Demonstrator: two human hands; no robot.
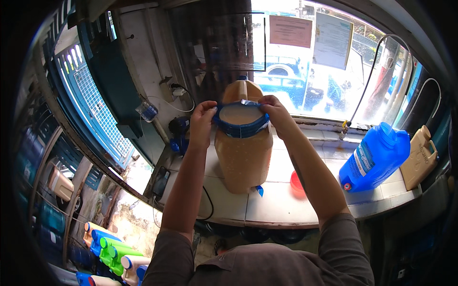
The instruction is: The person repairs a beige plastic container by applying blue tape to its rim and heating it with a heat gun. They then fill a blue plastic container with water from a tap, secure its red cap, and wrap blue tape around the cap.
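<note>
A tan water jug (244,162) stands upright in front of me, with a small blue tap (259,191) low on it. Around its wide round top runs a shiny, wrinkled blue plastic seal (241,129) that encircles a pale tan disc (241,114). My left hand (205,117) pinches the left edge of the seal between thumb and fingers. On the opposite edge, my right hand (274,112) does the same. Behind the ring rises a tan handle (242,89) with a small blue cap; I cannot tell whether it belongs to this jug.
The jug rests on a white tiled counter (229,205). A red round lid (297,183) lies by my right forearm. Farther right stand a blue jug (374,159) and a tan jug (420,159). A thin hose (367,78) arches before the window. Several coloured jugs (114,255) occupy the lower left.
</note>
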